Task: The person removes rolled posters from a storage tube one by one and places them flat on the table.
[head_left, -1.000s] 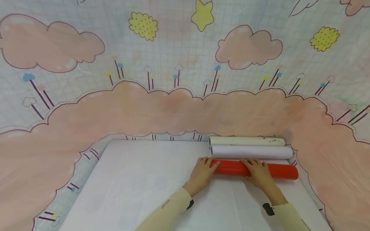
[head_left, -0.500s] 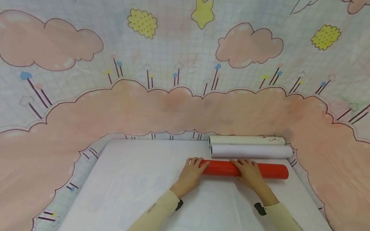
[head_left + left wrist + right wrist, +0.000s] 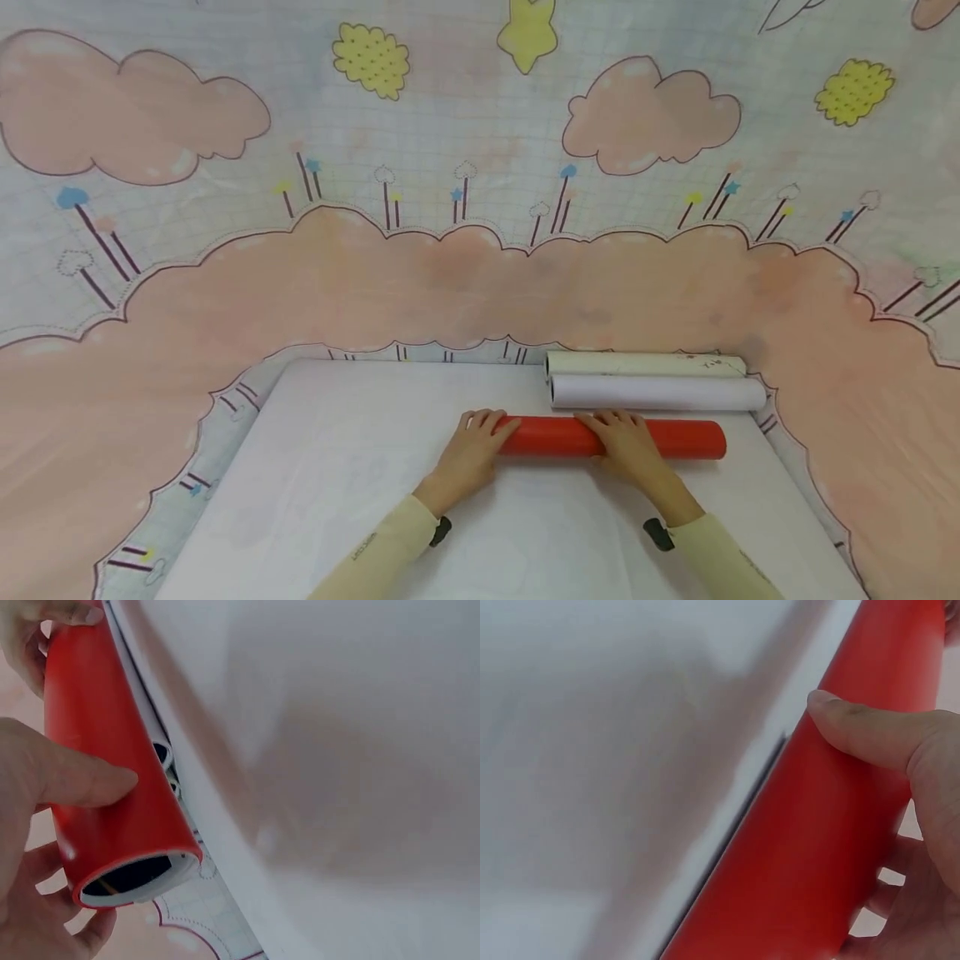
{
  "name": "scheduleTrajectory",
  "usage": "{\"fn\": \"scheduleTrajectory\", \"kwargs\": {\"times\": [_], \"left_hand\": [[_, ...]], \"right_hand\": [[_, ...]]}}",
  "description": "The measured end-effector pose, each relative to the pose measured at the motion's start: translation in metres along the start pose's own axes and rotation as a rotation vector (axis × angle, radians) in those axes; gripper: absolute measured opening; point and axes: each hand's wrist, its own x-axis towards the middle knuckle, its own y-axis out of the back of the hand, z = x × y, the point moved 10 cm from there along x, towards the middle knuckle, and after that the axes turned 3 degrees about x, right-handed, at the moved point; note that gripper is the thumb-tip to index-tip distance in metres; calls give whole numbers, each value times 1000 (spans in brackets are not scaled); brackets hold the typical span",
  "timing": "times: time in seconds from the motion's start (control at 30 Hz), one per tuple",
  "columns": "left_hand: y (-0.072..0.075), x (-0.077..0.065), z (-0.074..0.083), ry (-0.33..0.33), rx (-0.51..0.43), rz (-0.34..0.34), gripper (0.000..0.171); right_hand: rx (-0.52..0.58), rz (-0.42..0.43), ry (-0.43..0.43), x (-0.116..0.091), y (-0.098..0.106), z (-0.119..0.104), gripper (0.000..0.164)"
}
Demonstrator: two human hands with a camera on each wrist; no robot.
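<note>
A glossy red roll (image 3: 551,437) lies lengthwise from left to right over the white tabletop, held by both hands. My left hand (image 3: 471,454) grips its left end, thumb on the near side and fingers over the far side. In the left wrist view the roll's open end (image 3: 139,879) shows a pale inner layer and a dark hollow. Near the roll's middle, my right hand (image 3: 626,446) grips it the same way, thumb (image 3: 862,731) across the red surface and fingers curled round the other side. The right end of the roll extends past this hand.
Behind the red roll, a plain white roll (image 3: 656,392) and a cream roll with a dark floral print (image 3: 637,364) lie side by side at the table's back right. The white tabletop (image 3: 337,467) meets a patterned cloth (image 3: 420,283) with peach clouds at the back and sides.
Both hands have moved left together, bringing the red roll with them. The white and cream rolls have stayed in place.
</note>
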Motion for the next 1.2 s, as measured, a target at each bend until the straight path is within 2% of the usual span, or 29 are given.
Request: {"fn": "scheduleTrajectory", "kwargs": {"times": [0.17,0.43,0.87,1.07,1.2], "left_hand": [[0,-9,-14,9,-27,-15,78],[-4,-16,-15,-33,-22,-20,75],[-16,-14,-10,-14,-45,-66,75],[-19,-13,-9,-9,-47,-89,73],[-16,-10,-14,4,-77,-82,68]], "right_hand": [[25,-29,13,7,-7,-12,71],[50,-65,-10,6,-15,-15,69],[37,-105,-64,2,-31,-7,71],[32,-83,-36,0,-32,-8,70],[48,-80,-30,5,-30,-10,70]]}}
